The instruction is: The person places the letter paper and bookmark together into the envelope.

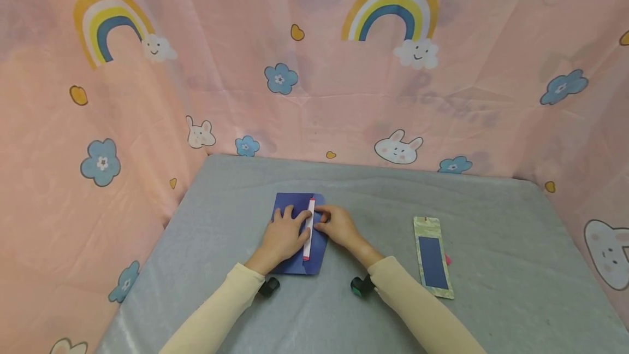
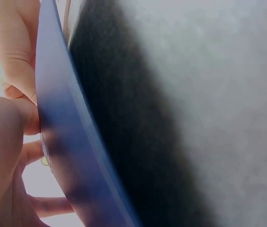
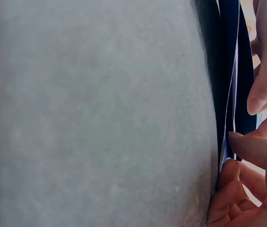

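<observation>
A dark blue folded paper piece, like an envelope (image 1: pixel 290 264), lies on the grey-covered table under both hands. Along its right side runs a narrow white strip (image 1: pixel 308 239) with pinkish-red ends. My left hand (image 1: pixel 282 238) rests on the blue paper with spread fingers, its thumb and index finger touching the strip. At the paper's right edge, my right hand (image 1: pixel 339 226) pinches the flap between thumb and fingers. Seen edge-on in the right wrist view, the blue paper (image 3: pixel 246 109) shows separate layers by the fingertips.
To the right lies a long green-patterned card (image 1: pixel 429 228) with a dark blue panel. A small pink piece (image 1: pixel 447 259) pokes out beside it. Grey cloth covers the table (image 1: pixel 506 245); a pink printed curtain (image 1: pixel 334 119) hangs behind and at the sides.
</observation>
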